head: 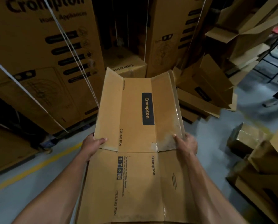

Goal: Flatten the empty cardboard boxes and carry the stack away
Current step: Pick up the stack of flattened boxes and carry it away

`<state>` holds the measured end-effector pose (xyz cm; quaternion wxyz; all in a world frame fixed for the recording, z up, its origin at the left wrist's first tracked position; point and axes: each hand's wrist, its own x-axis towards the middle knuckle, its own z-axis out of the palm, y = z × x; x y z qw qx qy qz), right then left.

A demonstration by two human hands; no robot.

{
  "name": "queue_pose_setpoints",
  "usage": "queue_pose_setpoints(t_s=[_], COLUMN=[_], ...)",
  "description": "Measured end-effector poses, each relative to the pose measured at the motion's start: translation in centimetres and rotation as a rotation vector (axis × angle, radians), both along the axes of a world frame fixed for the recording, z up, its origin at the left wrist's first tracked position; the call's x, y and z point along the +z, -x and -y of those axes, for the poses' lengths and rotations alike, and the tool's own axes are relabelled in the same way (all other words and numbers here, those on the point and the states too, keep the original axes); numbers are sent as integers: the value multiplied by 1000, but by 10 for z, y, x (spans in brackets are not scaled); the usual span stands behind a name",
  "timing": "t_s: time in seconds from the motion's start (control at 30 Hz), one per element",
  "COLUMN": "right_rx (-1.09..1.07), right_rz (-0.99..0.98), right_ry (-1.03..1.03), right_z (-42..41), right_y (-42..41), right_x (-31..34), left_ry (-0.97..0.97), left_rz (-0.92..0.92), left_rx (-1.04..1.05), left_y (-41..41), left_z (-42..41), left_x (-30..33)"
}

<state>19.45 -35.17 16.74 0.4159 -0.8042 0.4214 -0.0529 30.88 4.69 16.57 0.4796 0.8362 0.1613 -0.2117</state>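
Centre of frame: a flattened cardboard box, brown, printed "Crompton" and "CEILING FAN", held out flat above the floor. Its far end flaps are spread open, side flaps angled upward.

Left hand, left of centre: grips the left flap's near corner, thumb on top, fingers hidden under the cardboard.

Right hand, right of centre: grips the right flap's near corner the same way, thumb on top, fingers wrapped around the edge.

Upper left: tall printed cartons bound with white straps. A smaller carton stands in the dark gap behind, top centre.

Right side: loose heap of empty boxes, some open, some tilted; more along the lower right edge.

Lower left: grey floor with a yellow line.
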Motion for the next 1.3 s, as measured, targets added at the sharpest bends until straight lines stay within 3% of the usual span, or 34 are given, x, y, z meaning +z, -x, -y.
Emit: queue_pose_setpoints(t_s=[0.37,0.6,1.07,1.3], right_rx=[-161,-277,-525,-625], right_rz=[-74,-142,-165,-154], right_ry=[-73,-63,-117,-150], right_z=[40,28,-69,-81], right_y=[-73,-120,-224,-262], right_x=[-69,-115,-251,-370], left_ry=[-99,-114,-185,-264], left_rz=[-38,-72,-167,-164], left_rx=[-151,-283,-507,-584], left_y=[-120,-221,-429,-490], left_z=[62,72,64,89], left_x=[-22,-72,-212,-327])
